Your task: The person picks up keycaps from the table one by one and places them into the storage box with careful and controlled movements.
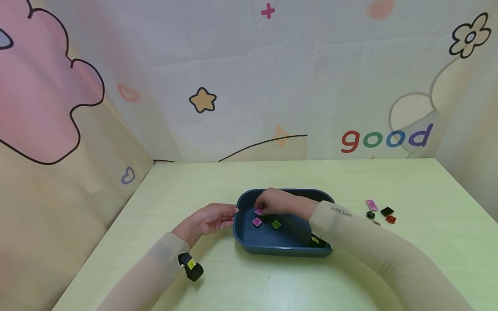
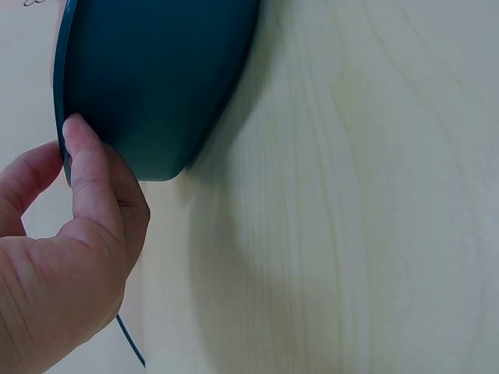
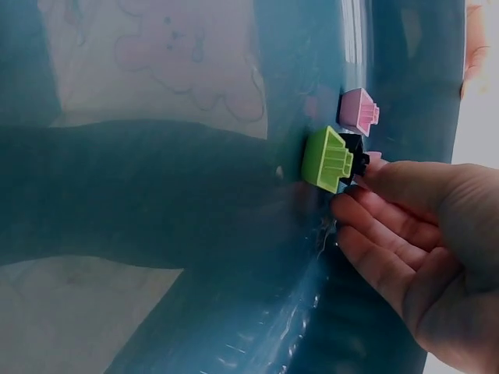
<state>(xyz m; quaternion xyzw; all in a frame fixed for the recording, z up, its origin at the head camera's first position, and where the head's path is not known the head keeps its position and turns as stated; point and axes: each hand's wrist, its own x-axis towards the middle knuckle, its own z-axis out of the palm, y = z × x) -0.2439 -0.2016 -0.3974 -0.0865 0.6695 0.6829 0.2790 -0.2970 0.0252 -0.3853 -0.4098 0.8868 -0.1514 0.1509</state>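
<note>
Black block (image 3: 356, 146) small, angular, partly hidden behind tapered green block (image 3: 317, 160)

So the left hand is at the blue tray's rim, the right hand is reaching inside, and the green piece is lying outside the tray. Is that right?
Not quite: the green piece lies inside the blue tray, as the head view shows. The left hand is indeed at the rim, and the right hand is reaching inside.
</note>
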